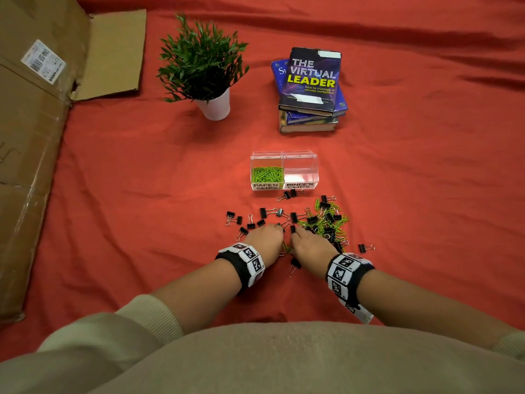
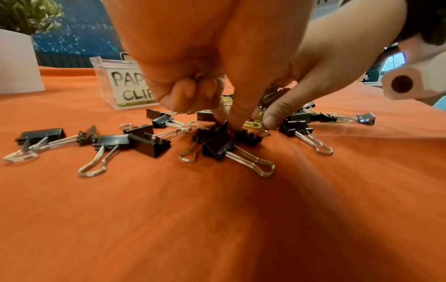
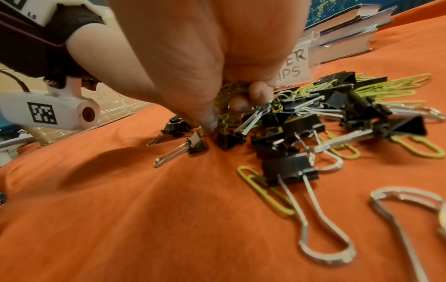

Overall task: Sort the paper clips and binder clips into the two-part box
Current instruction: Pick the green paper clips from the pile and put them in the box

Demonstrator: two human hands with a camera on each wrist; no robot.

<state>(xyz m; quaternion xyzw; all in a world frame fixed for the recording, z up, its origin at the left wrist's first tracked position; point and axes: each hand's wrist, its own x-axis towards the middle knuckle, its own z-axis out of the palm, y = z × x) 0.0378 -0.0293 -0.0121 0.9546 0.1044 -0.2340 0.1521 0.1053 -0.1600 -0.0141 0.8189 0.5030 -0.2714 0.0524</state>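
Observation:
The clear two-part box [image 1: 284,186] stands ahead; its "paper clips" half holds green paper clips [image 1: 267,174] and its "binder clips" half [image 1: 301,173] shows nothing inside. Black binder clips [image 1: 264,213] and loose green paper clips [image 1: 335,220] lie scattered on the red cloth before it. My left hand [image 1: 279,228] is down among the binder clips [image 2: 217,145], fingers curled with a bit of green clip in the palm [image 2: 200,75]. My right hand [image 1: 294,234] is beside it, curled round a bunch of green paper clips [image 3: 230,89], thumb tip on the cloth.
A potted plant [image 1: 211,105] and a stack of books [image 1: 311,89] stand behind the box. Flattened cardboard [image 1: 34,155] covers the left side. One binder clip [image 1: 365,247] lies apart at the right and another [image 1: 295,264] between my wrists.

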